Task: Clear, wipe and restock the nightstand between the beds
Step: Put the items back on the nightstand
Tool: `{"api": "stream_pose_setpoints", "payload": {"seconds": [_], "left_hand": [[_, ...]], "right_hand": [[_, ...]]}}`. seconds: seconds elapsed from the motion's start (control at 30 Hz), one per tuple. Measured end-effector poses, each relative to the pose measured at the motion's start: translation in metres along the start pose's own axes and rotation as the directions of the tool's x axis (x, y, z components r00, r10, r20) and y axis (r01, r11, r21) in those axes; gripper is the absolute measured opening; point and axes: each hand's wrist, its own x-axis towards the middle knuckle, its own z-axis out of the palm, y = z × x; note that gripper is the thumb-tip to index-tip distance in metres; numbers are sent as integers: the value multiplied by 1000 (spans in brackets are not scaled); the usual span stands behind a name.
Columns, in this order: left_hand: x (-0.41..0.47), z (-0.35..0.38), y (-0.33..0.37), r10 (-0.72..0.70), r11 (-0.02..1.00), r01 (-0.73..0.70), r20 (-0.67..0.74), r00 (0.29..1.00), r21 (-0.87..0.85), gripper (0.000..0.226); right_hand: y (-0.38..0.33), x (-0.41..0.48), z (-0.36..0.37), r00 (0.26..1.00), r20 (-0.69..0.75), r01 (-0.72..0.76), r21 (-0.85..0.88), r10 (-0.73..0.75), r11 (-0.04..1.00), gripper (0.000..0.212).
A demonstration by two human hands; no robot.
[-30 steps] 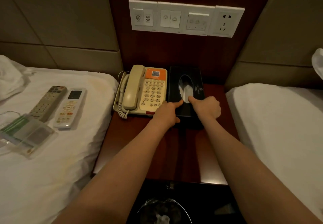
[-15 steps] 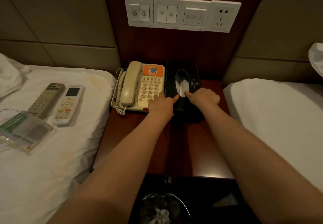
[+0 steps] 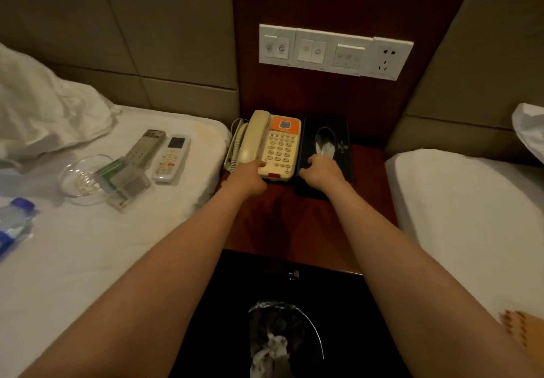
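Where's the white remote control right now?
In the head view, the white remote lies on the left bed, right of the grey remote and behind a clear card holder, with the phone further to its right.

Both my forearms (image 3: pixel 164 259) are bare from wrist to the frame edge near 6 o'clock; left hand (image 3: pixel 245 178) and right hand (image 3: pixel 322 171) bare too.

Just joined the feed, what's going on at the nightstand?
A person reaches over the nightstand. The left hand grips the near edge of the phone; the right hand rests on the black tissue box beside it, grip unclear. Two remotes, a glass ashtray and a water bottle lie on the left bed.
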Motion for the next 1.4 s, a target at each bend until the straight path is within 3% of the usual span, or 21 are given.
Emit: {"api": "stream_pose_setpoints", "payload": {"seconds": [0.23, 0.4, 0.7, 1.0, 1.4], "left_hand": [[-74, -25, -68, -136, 982, 118, -119, 984, -146, 47], [-129, -47, -122, -293, 928, 229, -198, 935, -294, 44], [-209, -74, -193, -438, 864, 305, -300, 847, -400, 40], [-294, -66, -257, -615, 755, 398, -354, 704, -521, 40], [-402, -31, -338, -812, 570, 404, -417, 408, -715, 33]], "right_hand": [[-52, -61, 28, 973, 168, 125, 198, -160, 972, 29], [-91, -105, 58, 938, 256, 173, 245, -235, 954, 31], [-156, -169, 130, 858, 389, 204, 343, -337, 917, 19], [-192, -248, 193, 736, 535, 222, 389, -415, 894, 24], [-216, -341, 257, 566, 678, 310, 352, -469, 883, 22]]}}
